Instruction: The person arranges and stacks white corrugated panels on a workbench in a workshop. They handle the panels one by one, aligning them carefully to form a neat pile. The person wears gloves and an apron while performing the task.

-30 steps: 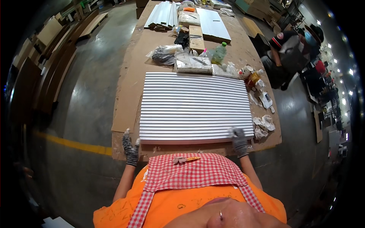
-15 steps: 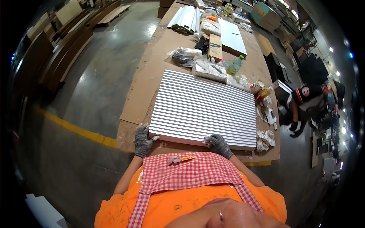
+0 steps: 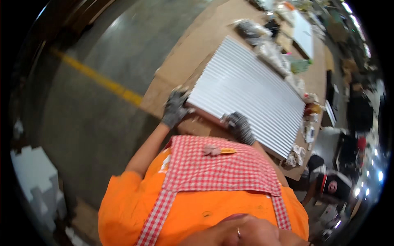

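- Location: the ribbed white panel (image 3: 246, 94) lies flat on the brown-topped table (image 3: 176, 69), its reddish side edge (image 3: 207, 116) toward the wearer. Whether it is one piece or many strips cannot be told.
- Risk, alignment: if the ribs are loose strips, uneven pressure along the near edge could skew them.
- Risk, overhang: the near left corner lies close to the table's border; a hard pull toward the body could tip it over.
- Risk, crowding: a push away could knock the green bottle (image 3: 299, 64) or the clear bag with dark contents (image 3: 250, 32) beyond the far edge.
- Risk, surface: soiled gloves could mark the white face.
- Left hand (image 3: 175, 108): gloved, at the near left corner, forearm extended; fingers point away, thumb set apart toward the edge. Hand open; firm contact cannot be confirmed.
- Right hand (image 3: 238, 126): gloved, at mid near edge, forearm angled inward across the panel's near right part. Fingers bent; blur hides whether they grip anything.
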`<state>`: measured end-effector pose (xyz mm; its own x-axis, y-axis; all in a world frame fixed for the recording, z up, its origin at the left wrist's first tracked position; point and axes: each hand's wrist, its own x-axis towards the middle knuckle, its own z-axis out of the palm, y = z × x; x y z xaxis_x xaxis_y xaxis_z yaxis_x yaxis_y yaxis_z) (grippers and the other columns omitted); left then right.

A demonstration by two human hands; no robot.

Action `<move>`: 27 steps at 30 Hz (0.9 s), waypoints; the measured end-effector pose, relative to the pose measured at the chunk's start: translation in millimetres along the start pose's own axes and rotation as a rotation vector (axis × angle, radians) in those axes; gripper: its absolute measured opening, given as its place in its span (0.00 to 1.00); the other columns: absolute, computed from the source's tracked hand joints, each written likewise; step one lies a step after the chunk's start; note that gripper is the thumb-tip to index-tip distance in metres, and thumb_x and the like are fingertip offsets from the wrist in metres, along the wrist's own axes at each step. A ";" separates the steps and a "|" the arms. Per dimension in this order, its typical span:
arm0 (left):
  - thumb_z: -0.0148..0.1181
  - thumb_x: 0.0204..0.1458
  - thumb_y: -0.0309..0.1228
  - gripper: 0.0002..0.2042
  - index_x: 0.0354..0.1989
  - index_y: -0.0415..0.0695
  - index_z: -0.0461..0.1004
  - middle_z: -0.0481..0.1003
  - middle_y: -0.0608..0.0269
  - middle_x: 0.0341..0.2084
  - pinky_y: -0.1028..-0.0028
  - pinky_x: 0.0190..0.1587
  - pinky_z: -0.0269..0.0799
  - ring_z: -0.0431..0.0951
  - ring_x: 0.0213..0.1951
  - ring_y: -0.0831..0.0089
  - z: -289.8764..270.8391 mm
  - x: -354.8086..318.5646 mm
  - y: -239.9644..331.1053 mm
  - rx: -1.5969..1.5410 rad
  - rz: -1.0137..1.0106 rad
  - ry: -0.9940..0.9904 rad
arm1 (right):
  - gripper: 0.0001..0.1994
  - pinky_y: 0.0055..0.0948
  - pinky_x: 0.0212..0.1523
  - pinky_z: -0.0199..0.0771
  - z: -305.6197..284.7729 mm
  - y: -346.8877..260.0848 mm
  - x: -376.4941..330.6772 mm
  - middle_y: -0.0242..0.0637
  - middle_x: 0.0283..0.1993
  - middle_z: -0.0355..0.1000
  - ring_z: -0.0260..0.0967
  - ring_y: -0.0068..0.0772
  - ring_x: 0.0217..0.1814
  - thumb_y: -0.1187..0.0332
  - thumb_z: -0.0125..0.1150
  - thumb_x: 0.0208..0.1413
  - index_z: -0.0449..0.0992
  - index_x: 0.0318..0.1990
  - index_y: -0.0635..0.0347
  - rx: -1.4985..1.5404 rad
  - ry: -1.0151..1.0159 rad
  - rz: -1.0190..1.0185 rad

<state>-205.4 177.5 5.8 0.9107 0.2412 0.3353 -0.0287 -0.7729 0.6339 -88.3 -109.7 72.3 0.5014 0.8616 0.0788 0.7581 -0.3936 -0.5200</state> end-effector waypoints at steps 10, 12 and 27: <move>0.71 0.32 0.41 0.34 0.53 0.46 0.69 0.64 0.57 0.57 0.59 0.64 0.51 0.56 0.62 0.55 -5.0 2.0 11.4 0.033 -0.130 -0.074 | 0.15 0.42 0.34 0.68 22.4 -54.0 85.8 0.44 0.34 0.67 0.67 0.47 0.35 0.67 0.65 0.42 0.73 0.40 0.56 -0.002 0.031 -0.155; 0.71 0.33 0.38 0.33 0.53 0.47 0.69 0.64 0.57 0.57 0.59 0.64 0.51 0.56 0.62 0.54 1.3 1.4 3.5 0.054 -0.110 -0.082 | 0.14 0.43 0.35 0.68 33.3 -55.6 99.2 0.45 0.36 0.67 0.67 0.48 0.35 0.69 0.61 0.44 0.72 0.41 0.57 -0.011 0.038 -0.184; 0.67 0.36 0.45 0.36 0.55 0.43 0.64 0.62 0.53 0.57 0.55 0.64 0.47 0.57 0.61 0.51 27.3 6.3 -4.0 0.072 0.040 -0.045 | 0.18 0.41 0.37 0.71 46.4 -37.8 120.1 0.47 0.33 0.70 0.70 0.50 0.33 0.59 0.70 0.34 0.75 0.31 0.60 0.085 0.122 0.035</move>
<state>-188.2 166.2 -13.7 0.9272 0.1838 0.3263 -0.0372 -0.8219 0.5685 -76.1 23.5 62.0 0.5781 0.8003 0.1593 0.7036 -0.3900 -0.5941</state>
